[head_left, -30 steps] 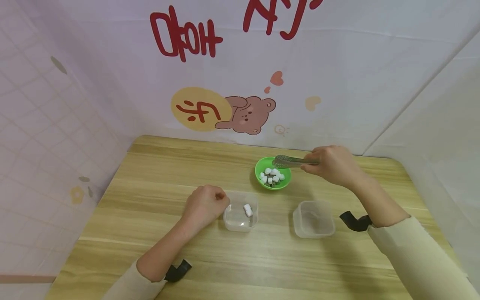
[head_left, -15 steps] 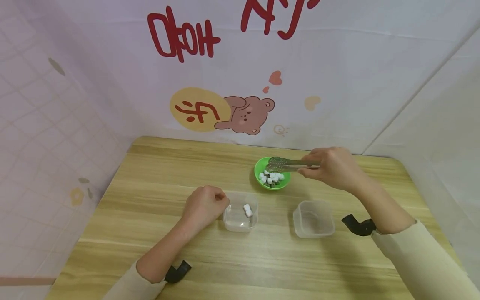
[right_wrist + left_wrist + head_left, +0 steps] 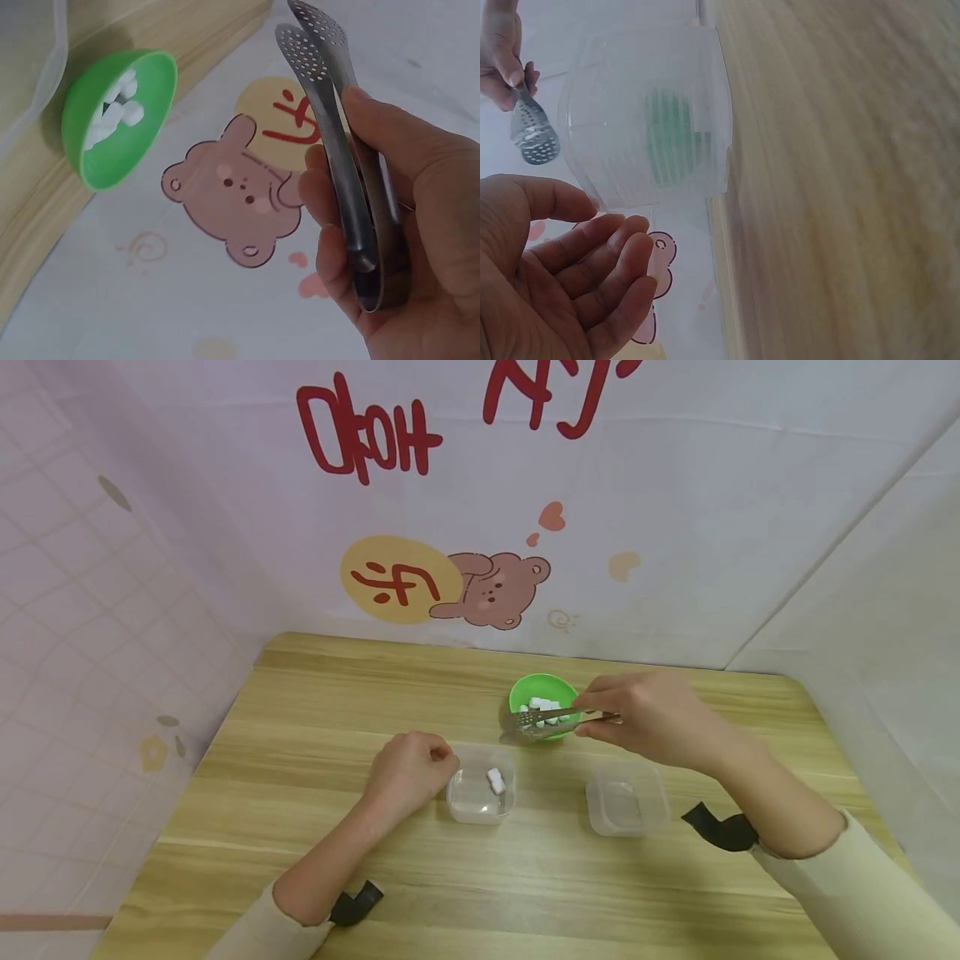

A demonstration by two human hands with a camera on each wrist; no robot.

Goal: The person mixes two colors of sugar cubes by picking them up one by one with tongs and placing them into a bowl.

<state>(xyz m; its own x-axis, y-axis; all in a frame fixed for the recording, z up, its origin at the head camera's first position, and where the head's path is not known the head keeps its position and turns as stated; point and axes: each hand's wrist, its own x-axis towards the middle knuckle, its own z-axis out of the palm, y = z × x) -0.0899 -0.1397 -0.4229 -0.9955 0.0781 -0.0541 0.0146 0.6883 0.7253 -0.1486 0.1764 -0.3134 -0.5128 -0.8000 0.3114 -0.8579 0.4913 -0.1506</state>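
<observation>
My right hand (image 3: 648, 718) grips metal tongs (image 3: 337, 150) with perforated tips. In the head view the tips hang over the near-left part of a green bowl (image 3: 540, 681); whether anything is between them cannot be told. Several small white cubes (image 3: 120, 109) lie in that bowl, with greyish pieces partly hidden among them. At the left, thumb and index finger of my left hand (image 3: 411, 767) pinch the rim corner of a clear plastic container (image 3: 630, 75). Inside it, two white pieces (image 3: 496, 781) touch each other.
A second clear container (image 3: 626, 802) stands on the wooden table (image 3: 480, 885), right of the first and nearer than the bowl. Behind the table hangs a white printed cloth (image 3: 675, 485). Black curved pieces (image 3: 356, 903) sit at both wrists.
The tongs' tips spread apart, and my right hand has since brought them nearer and a little left, from above the bowl toward its near-left edge. My left hand has stayed at the container.
</observation>
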